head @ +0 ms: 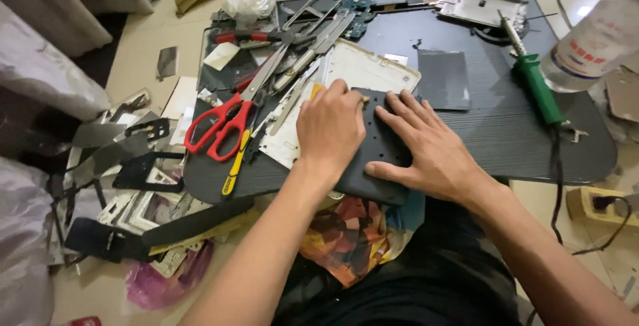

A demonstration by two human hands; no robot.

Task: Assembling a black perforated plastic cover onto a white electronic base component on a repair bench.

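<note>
A dark perforated plate (pixel 377 155) lies on the near edge of a low black table (pixel 492 139). My left hand (pixel 329 128) rests on its left part with the fingers curled over something small, a yellowish bit showing at the fingertips. My right hand (pixel 427 146) lies flat on the plate's right side, fingers spread. A white metal back cover (pixel 363 69) sits just beyond my hands, partly under the plate.
Red-handled scissors (pixel 226 123), a yellow-handled tool (pixel 235 166) and metal tweezers (pixel 313 46) lie at the left of the table. A green soldering iron (pixel 538 86), a dark sheet (pixel 444 79) and a plastic bottle (pixel 592 39) are at the right. Frames and scraps (pixel 133 166) litter the floor.
</note>
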